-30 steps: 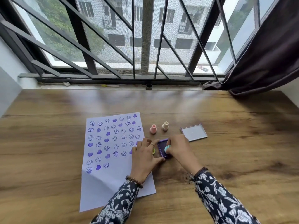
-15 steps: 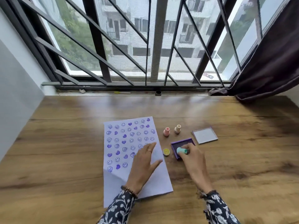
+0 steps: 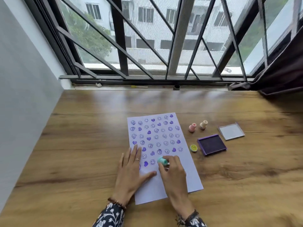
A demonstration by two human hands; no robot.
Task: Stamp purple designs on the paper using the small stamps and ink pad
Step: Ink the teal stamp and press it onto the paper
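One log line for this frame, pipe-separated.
phase: stamping | right hand: teal stamp on paper | left hand: flat on paper | ink pad: open

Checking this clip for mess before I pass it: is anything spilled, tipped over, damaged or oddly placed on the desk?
Nothing stands out. The paper lies flat but slightly skewed to the desk edge, held by the left hand. The right hand holds the teal stamp on it. The ink pad is open, its lid beside it. No ink is visibly spilled.
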